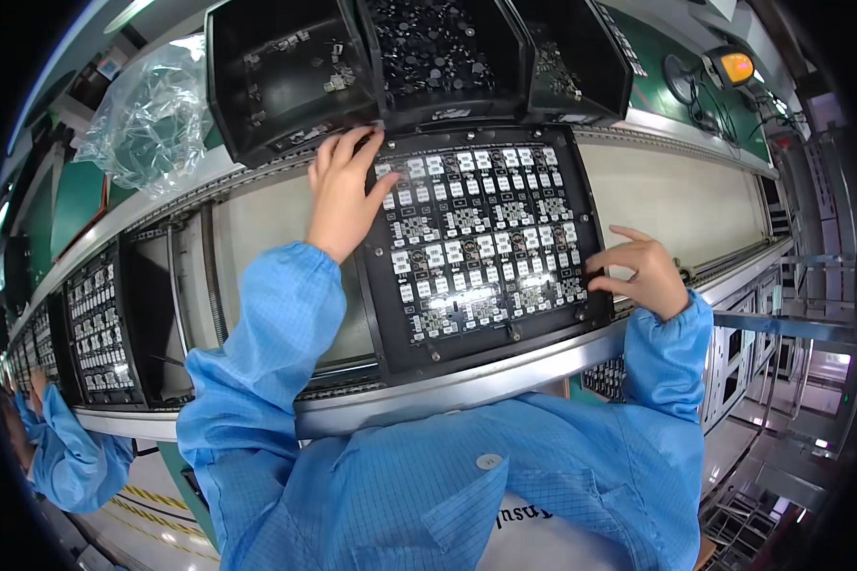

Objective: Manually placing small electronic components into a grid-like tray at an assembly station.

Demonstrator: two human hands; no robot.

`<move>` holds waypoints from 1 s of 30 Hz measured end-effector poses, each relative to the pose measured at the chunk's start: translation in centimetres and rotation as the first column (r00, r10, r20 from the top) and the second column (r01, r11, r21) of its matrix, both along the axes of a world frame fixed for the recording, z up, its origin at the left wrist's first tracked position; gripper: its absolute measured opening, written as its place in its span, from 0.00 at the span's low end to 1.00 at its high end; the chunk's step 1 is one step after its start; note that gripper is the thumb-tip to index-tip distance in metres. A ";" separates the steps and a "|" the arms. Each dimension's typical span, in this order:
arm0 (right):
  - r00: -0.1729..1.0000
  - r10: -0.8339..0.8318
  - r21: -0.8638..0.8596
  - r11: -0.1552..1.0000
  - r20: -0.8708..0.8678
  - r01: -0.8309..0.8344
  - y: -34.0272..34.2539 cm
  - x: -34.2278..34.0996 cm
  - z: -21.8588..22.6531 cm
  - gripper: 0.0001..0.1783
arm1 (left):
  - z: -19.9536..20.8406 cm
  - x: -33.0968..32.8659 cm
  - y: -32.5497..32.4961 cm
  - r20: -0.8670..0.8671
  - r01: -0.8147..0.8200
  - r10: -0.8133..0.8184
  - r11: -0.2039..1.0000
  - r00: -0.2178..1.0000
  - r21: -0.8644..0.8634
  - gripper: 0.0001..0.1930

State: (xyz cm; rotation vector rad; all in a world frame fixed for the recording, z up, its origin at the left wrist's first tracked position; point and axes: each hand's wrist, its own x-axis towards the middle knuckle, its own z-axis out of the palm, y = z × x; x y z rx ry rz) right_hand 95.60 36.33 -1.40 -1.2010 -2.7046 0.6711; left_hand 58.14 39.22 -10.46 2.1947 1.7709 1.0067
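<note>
A black fixture [586, 205] holding a panel of circuit boards [476, 238] with white components lies on the conveyor in front of me. At its far left corner is my left hand [345, 195], fingers apart, with the fingertips by the frame's edge and the thumb over the boards. My right hand [643, 271] is at the fixture's right side, thumb and fingers apart, the tips at the board's edge. Neither hand visibly holds anything, though the small gap under the right fingertips is hard to make out.
Behind the fixture stand three black bins: a left bin [286, 133] and a right bin [581, 105] with small metal parts, and a middle bin [448, 119] of dark round parts. A clear plastic bag [152, 124] lies far left. Another loaded fixture [133, 324] and a co-worker's sleeve [76, 457] are at left.
</note>
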 end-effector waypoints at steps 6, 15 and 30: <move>0.967 -0.127 -0.018 0.992 -0.222 0.126 3.8 -8.1 1.3 0.09 | -0.5 0.3 0.0 0.280 -0.046 0.056 0.998 0.958 -0.042 0.20; 0.932 -0.171 0.447 0.840 -0.320 0.308 9.3 -13.7 -7.0 0.10 | -1.0 0.5 0.0 0.382 -0.026 0.053 0.997 0.923 -0.074 0.16; 0.770 -0.286 0.015 0.934 -0.571 0.357 9.7 -15.6 -6.7 0.07 | 0.0 -0.8 0.3 0.314 -0.123 0.147 0.988 0.938 -0.094 0.14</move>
